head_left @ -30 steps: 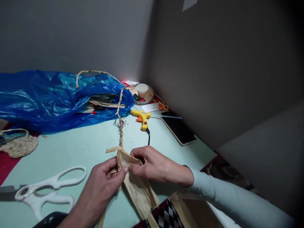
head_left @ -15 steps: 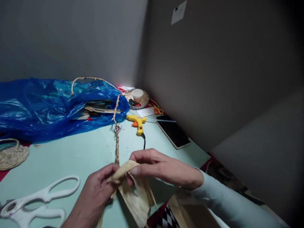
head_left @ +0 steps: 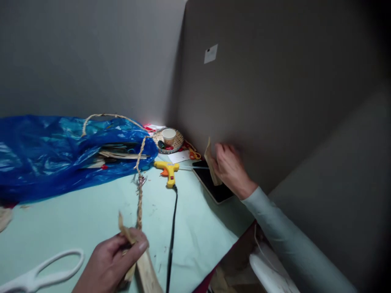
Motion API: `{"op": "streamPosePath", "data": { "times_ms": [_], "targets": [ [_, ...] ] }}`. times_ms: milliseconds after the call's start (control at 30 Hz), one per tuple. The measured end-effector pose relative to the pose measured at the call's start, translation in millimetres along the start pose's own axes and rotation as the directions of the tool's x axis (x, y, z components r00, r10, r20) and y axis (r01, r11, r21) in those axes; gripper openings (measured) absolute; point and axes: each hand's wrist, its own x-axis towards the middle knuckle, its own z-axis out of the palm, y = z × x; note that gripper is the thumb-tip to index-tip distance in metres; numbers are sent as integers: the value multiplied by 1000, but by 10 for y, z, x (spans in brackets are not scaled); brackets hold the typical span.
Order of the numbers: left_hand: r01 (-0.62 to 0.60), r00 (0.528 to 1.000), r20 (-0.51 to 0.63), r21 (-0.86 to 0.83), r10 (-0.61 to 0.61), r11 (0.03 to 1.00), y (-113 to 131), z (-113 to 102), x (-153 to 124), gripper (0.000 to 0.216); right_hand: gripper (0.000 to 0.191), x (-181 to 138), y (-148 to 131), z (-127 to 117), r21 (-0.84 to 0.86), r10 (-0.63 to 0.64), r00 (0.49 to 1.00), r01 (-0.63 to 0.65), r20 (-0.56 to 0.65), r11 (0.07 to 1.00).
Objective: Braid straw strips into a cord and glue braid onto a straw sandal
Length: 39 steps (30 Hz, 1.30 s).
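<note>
My left hand is closed at the bottom, pinching the near end of a braided cord of pale dried leaf or husk. Loose flat strips hang below its fingers, and a short end sticks up above them. Off to the right, my right hand is raised and closed on a separate dried husk strip. That strip stands upright in front of a dark phone or tablet lying on the table. The cord runs away from me, then over a blue plastic bag.
A yellow glue gun with a black cable lies mid-table. White scissors rest at lower left. The blue bag holds more strips. Behind are a woven tray with a white cup and orange scissors. A wall borders the right.
My right hand has moved away from my left, up and to the right, carrying a strip. The left hand keeps its grip on the braid. The view has shifted.
</note>
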Motion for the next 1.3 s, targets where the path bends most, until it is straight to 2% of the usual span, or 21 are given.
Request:
{"op": "streamPosePath", "data": {
  "times_ms": [67,100,133,167,200,233,267,300,367,467,567,633,767,900,1033,1233,1300],
  "targets": [
    [-1,1000,-10,-40,1,999,51,26,-37,32,24,-148,-238,133,39,-81,996,79,44,996],
    [-11,1000,-15,-54,10,998,69,39,-45,31,22,-243,-379,192,89,-130,987,122,93,989],
    [-23,1000,-21,-70,21,997,83,49,-46,29,17,-345,-524,248,178,-218,958,186,185,966],
    [-35,999,-24,-84,33,996,93,55,-40,26,16,-448,-665,303,371,-349,881,223,320,902],
    [-44,999,-20,-93,43,995,104,58,-31,23,17,-545,-795,361,513,-432,813,198,390,835],
    [-49,999,-12,-99,48,994,117,57,-20,19,17,-632,-908,420,585,-474,772,167,423,794],
    [-48,999,1,-102,48,994,131,53,-10,16,18,-705,-1001,480,636,-495,752,133,435,760],
    [-39,999,15,-100,41,994,147,47,-2,15,18,-761,-1071,539,668,-494,755,100,432,737],
    [-23,999,27,-89,25,996,176,32,2,17,13,-828,-1143,639,710,-447,797,33,407,704],
    [8,998,59,-88,-3,996,183,6,-30,19,9,-835,-1120,692,774,-354,838,-122,416,622],
    [109,990,101,-126,-97,986,151,-19,-83,26,12,-798,-1021,601,814,-299,818,-309,491,492],
    [146,986,103,-127,-134,981,125,-36,-103,32,15,-786,-953,488,794,-249,799,-402,547,455],
    [108,986,133,-79,-97,991,89,-55,-91,34,24,-857,-852,327,689,-141,737,-522,661,503],
    [79,994,95,-226,-59,971,84,-25,-77,47,26,-1013,-810,403,659,-156,704,-531,693,532],
    [102,994,73,-317,-82,943,126,25,-89,66,21,-1104,-842,514,661,-177,756,-404,631,632],
    [139,990,66,-395,-123,908,128,44,-82,73,15,-1123,-984,495,619,-176,795,-292,581,729],
    [160,987,67,-426,-145,891,94,39,-76,67,14,-1144,-1026,511,608,-180,792,-279,583,743]
  ]
}}
